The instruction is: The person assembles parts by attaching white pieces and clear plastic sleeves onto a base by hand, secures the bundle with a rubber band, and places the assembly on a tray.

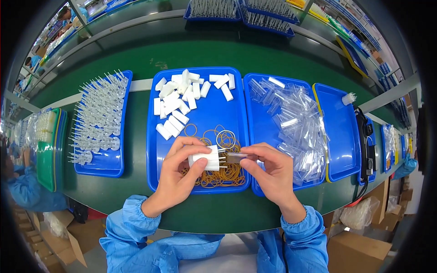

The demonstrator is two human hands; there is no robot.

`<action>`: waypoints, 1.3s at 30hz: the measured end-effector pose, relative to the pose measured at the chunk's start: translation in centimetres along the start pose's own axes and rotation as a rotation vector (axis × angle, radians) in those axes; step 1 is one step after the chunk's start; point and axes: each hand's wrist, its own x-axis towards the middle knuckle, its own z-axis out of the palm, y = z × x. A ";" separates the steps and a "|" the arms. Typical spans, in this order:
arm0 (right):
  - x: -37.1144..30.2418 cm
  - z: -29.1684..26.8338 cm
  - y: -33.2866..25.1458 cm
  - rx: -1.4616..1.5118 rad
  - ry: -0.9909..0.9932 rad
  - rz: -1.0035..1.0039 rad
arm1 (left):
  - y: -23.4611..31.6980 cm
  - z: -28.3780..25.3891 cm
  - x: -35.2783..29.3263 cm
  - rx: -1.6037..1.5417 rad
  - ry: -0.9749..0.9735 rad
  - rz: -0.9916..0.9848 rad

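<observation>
- Green worktop (255, 54) is spanning the workshop bench, and shallow blue trays are standing side by side along it.
- Left hand (177, 168) is gripping a white block cluster (199, 160) between thumb and fingers, above the near part of the middle tray (218, 111); thin pins (222, 161) are projecting from it toward the right.
- Right hand (274, 170) is pinching a thin clear piece (236, 155) between thumb and forefinger, its end pointing at the pins; whether the two are touching, the view is not showing.
- Loose white blocks (172, 103) are lying at the far side of the middle tray, while tan elastic bands (223, 178) are lying in a tangle beneath the hands.
- Clear plastic pieces (302, 127) are filling much of the next tray rightward; white pronged parts (102, 113) are crowding the left tray (102, 163).
- Risks, as judged: a crooked push could be bending a pin or scratching the clear piece; a slackening left pinch could be letting blocks slide apart and drop among the bands; a low wrist could be catching a band on the pins.
</observation>
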 end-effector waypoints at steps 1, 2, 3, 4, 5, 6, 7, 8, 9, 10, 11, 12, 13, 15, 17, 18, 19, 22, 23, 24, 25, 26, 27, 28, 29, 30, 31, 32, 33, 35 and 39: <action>-0.1 0.1 0.0 -0.069 -0.014 -0.020 | 0.1 0.1 -0.2 0.000 0.013 -0.009; -0.1 0.1 0.0 -0.067 -0.011 -0.016 | 0.2 0.1 -0.3 0.000 0.024 -0.017; -0.2 0.2 0.0 -0.105 -0.020 -0.032 | 0.1 0.2 -0.3 0.001 0.022 -0.021; -0.2 0.3 0.1 -0.143 -0.029 -0.048 | 0.0 0.2 -0.3 0.012 0.019 -0.020; -0.3 0.4 0.2 -0.139 -0.025 -0.046 | -0.1 0.2 -0.4 0.022 0.015 -0.019; -0.4 0.5 0.3 -0.125 -0.033 -0.031 | -0.1 0.2 -0.4 0.025 0.012 -0.022; -0.5 0.6 0.4 -0.111 -0.041 -0.016 | -0.2 0.4 -0.5 0.013 0.018 -0.027; -0.5 0.7 0.5 -0.106 -0.039 -0.014 | -0.2 0.5 -0.5 0.001 0.025 -0.032; -0.5 0.8 0.5 -0.110 -0.024 -0.042 | -0.4 0.6 -0.5 -0.004 0.033 -0.028; -0.5 0.9 0.6 -0.114 -0.011 -0.070 | -0.4 0.6 -0.4 -0.002 0.032 -0.032; -0.5 1.0 0.6 -0.111 -0.010 -0.067 | -0.3 0.6 -0.4 -0.005 0.038 -0.030; -0.5 1.1 0.6 -0.134 0.009 -0.063 | -0.3 0.6 -0.4 -0.008 0.043 -0.029; -0.6 1.2 0.6 -0.158 0.029 -0.060 | -0.4 0.6 -0.3 -0.007 0.041 -0.032; -0.6 1.3 0.6 -0.180 0.026 -0.061 | -0.7 0.5 -0.3 0.027 0.045 0.018; -0.7 1.3 0.5 -0.203 0.021 -0.061 | -0.7 0.4 -0.3 0.019 0.039 0.007; -0.6 1.4 0.5 -0.206 0.038 -0.074 | -0.7 0.4 -0.3 0.009 0.034 -0.003; -0.6 1.5 0.4 -0.209 0.053 -0.087 | -0.6 0.5 -0.3 0.010 0.033 -0.005; -0.5 1.5 0.3 -0.217 0.059 -0.101 | -0.3 0.8 -0.2 -0.011 0.012 0.033; -0.6 1.4 0.1 -0.217 0.061 -0.099 | 0.0 0.8 -0.2 0.025 -0.005 0.023; -0.6 1.3 -0.2 -0.225 0.048 -0.085 | 0.2 0.9 -0.2 0.061 -0.022 0.014; -0.7 1.3 -0.3 -0.231 0.033 -0.072 | 0.1 0.8 -0.2 0.063 -0.023 0.013; -0.7 1.3 -0.3 -0.229 0.035 -0.071 | 0.0 0.7 -0.2 0.073 -0.027 0.010; -0.7 1.3 -0.2 -0.244 0.028 -0.112 | -0.1 0.6 -0.2 0.083 -0.032 0.007; -0.7 1.4 -0.2 -0.258 0.019 -0.152 | -0.1 0.6 -0.2 0.085 -0.031 0.004; -0.7 1.4 -0.2 -0.254 0.019 -0.151 | -0.1 0.7 -0.3 0.074 -0.025 0.008; -0.7 1.4 -0.4 -0.269 0.026 -0.147 | 0.0 0.7 -0.4 0.062 -0.018 0.013; -0.7 1.4 -0.4 -0.285 0.034 -0.143 | -0.1 0.6 -0.4 0.065 -0.018 0.011; -0.7 1.4 -0.3 -0.282 0.035 -0.142 | -0.1 0.6 -0.4 0.060 -0.020 -0.003; -0.7 1.5 -0.2 -0.280 0.044 -0.145 | -0.1 0.5 -0.4 0.054 -0.021 -0.016; -0.7 1.5 -0.1 -0.276 0.053 -0.147 | -0.1 0.5 -0.3 0.050 -0.029 -0.015; -0.7 1.5 0.3 -0.271 0.065 -0.146 | 0.0 0.3 -0.2 0.046 -0.057 -0.036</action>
